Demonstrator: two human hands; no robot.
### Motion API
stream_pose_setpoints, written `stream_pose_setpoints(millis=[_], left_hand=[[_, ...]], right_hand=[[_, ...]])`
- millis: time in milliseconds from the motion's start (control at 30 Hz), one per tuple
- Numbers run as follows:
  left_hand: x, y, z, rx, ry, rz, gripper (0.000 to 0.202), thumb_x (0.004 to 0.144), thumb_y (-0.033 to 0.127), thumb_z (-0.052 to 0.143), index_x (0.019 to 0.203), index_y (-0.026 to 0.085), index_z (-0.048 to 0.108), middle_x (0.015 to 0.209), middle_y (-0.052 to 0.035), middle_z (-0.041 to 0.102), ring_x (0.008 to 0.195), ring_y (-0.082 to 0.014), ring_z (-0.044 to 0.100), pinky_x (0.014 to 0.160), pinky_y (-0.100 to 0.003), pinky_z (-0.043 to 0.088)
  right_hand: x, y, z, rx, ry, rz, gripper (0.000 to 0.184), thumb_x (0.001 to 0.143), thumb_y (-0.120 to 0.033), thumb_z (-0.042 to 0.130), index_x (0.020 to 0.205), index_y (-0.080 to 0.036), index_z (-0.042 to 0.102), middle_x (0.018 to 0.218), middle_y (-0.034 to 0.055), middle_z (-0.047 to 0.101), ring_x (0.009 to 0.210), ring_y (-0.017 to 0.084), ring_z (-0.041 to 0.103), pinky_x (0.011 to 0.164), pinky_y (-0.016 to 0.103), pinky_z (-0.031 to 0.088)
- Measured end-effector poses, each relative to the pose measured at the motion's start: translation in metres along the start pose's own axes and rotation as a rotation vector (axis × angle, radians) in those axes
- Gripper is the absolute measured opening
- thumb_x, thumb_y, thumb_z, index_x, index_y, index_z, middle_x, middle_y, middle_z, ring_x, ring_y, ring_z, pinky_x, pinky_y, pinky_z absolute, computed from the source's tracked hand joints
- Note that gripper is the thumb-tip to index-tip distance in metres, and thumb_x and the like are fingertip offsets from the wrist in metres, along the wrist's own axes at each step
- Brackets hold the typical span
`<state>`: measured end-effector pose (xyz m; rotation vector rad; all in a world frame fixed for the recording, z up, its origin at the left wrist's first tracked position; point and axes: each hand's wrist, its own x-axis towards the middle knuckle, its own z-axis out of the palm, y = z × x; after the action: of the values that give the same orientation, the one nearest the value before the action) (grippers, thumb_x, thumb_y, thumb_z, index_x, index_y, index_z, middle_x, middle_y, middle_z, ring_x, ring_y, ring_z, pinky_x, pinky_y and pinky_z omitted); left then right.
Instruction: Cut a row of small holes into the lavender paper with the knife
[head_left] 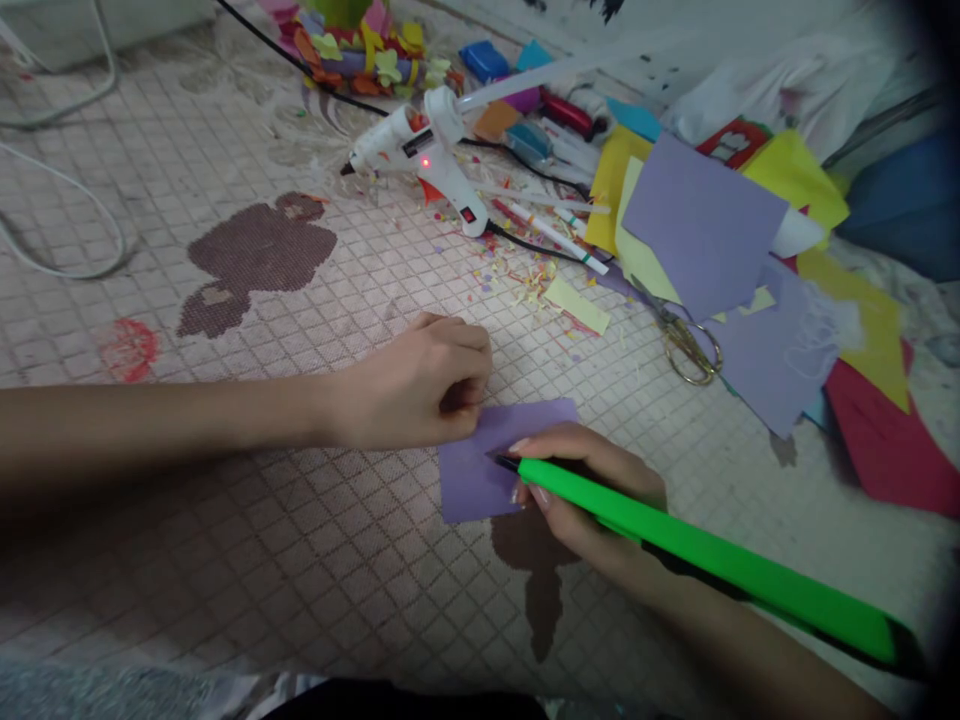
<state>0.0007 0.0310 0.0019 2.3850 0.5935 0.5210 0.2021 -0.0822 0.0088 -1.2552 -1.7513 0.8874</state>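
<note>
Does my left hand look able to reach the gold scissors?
Probably yes. Your left hand rests on the purple paper, and the scissors lie off to its right with only patterned mat and paper scraps between. Your right hand, gripping the green tool, sits lower, out of that path.

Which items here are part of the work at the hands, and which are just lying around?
In use:
left hand, resting on the purple paper sheet
right hand, gripping the green marker

Lying about:
hot glue gun
gold-handled scissors
loose coloured paper
paper scraps
</note>
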Motion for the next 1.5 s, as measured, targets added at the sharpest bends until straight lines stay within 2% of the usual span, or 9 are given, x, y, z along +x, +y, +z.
stream_pose_setpoints(millis=[300, 567, 867, 1033, 1333, 1500], left_hand=[[-0.001, -0.005, 0.0, 0.026, -0.031, 0.037, 0.021, 0.081, 0.016, 0.066, 0.065, 0.015, 0.053, 0.079, -0.0002, 0.058, 0.08, -0.0133, 0.055, 0.085, -0.032, 0.036], [0.0, -0.006, 0.0, 0.039, -0.031, 0.04, 0.023, 0.082, 0.018, 0.066, 0.064, 0.015, 0.052, 0.079, 0.0003, 0.058, 0.079, -0.0133, 0.055, 0.086, -0.032, 0.036], [-0.001, -0.006, 0.0, 0.043, -0.03, 0.047, 0.022, 0.082, 0.018, 0.067, 0.065, 0.015, 0.053, 0.079, 0.0007, 0.057, 0.08, -0.0133, 0.056, 0.085, -0.032, 0.036], [0.0, -0.007, 0.0, 0.039, -0.03, 0.052, 0.022, 0.082, 0.017, 0.066, 0.064, 0.015, 0.053, 0.077, 0.0006, 0.057, 0.079, -0.0132, 0.055, 0.084, -0.032, 0.036], [0.0, -0.005, -0.001, 0.035, -0.039, 0.049, 0.02, 0.082, 0.018, 0.065, 0.065, 0.015, 0.054, 0.077, 0.0006, 0.057, 0.079, -0.0135, 0.055, 0.085, -0.033, 0.036], [0.001, -0.006, -0.001, 0.039, -0.037, 0.047, 0.021, 0.082, 0.018, 0.065, 0.065, 0.015, 0.053, 0.076, 0.0009, 0.056, 0.078, -0.0134, 0.055, 0.084, -0.033, 0.036]], right_hand=[[-0.004, 0.005, 0.001, -0.031, -0.043, -0.018, 0.035, 0.081, -0.005, 0.06, 0.104, -0.029, 0.068, 0.08, -0.0018, 0.074, 0.065, 0.016, 0.07, 0.064, 0.029, 0.059], [-0.008, 0.01, 0.0, -0.012, -0.069, 0.011, 0.037, 0.079, -0.004, 0.064, 0.106, -0.028, 0.068, 0.085, -0.0027, 0.073, 0.068, 0.014, 0.069, 0.068, 0.028, 0.059], [-0.004, 0.008, 0.001, -0.009, -0.043, -0.015, 0.029, 0.079, -0.006, 0.063, 0.102, -0.023, 0.07, 0.081, -0.0018, 0.073, 0.068, 0.014, 0.07, 0.068, 0.027, 0.059], [-0.004, 0.006, 0.001, -0.009, -0.056, -0.012, 0.033, 0.079, -0.004, 0.061, 0.103, -0.025, 0.069, 0.08, -0.0021, 0.073, 0.067, 0.013, 0.07, 0.066, 0.025, 0.059], [-0.008, 0.011, 0.002, -0.023, -0.064, 0.003, 0.031, 0.08, -0.007, 0.065, 0.105, -0.026, 0.069, 0.086, -0.0014, 0.074, 0.069, 0.015, 0.07, 0.069, 0.03, 0.061], [-0.005, 0.011, 0.001, -0.031, -0.093, -0.041, 0.036, 0.079, -0.004, 0.063, 0.107, -0.026, 0.068, 0.087, 0.0, 0.074, 0.073, 0.017, 0.069, 0.071, 0.033, 0.061]])
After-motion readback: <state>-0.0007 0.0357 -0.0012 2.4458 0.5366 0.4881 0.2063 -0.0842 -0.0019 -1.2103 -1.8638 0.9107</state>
